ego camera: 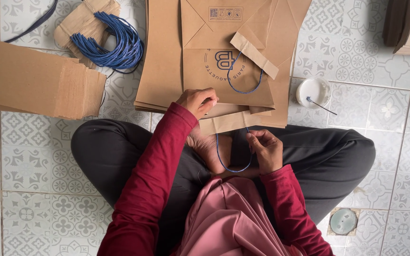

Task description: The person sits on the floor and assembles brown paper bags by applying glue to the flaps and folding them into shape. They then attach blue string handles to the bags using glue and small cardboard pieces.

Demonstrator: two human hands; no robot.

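Blue cord [233, 163] hung in a loop from the paper bag's [224, 71] folded strip, nearest the right hand [266, 150], which pinched its end; the left hand [196, 102] pressed fingers together on the bag's edge.

Tiled floor [34, 156]: paper bags [162, 57], cord bundle [115, 40], bowl [313, 92].

The floor [395, 109] is laid with pale grey patterned tiles and lit evenly by soft daylight, a round metal drain cover [343, 221] being set into it at lower right.
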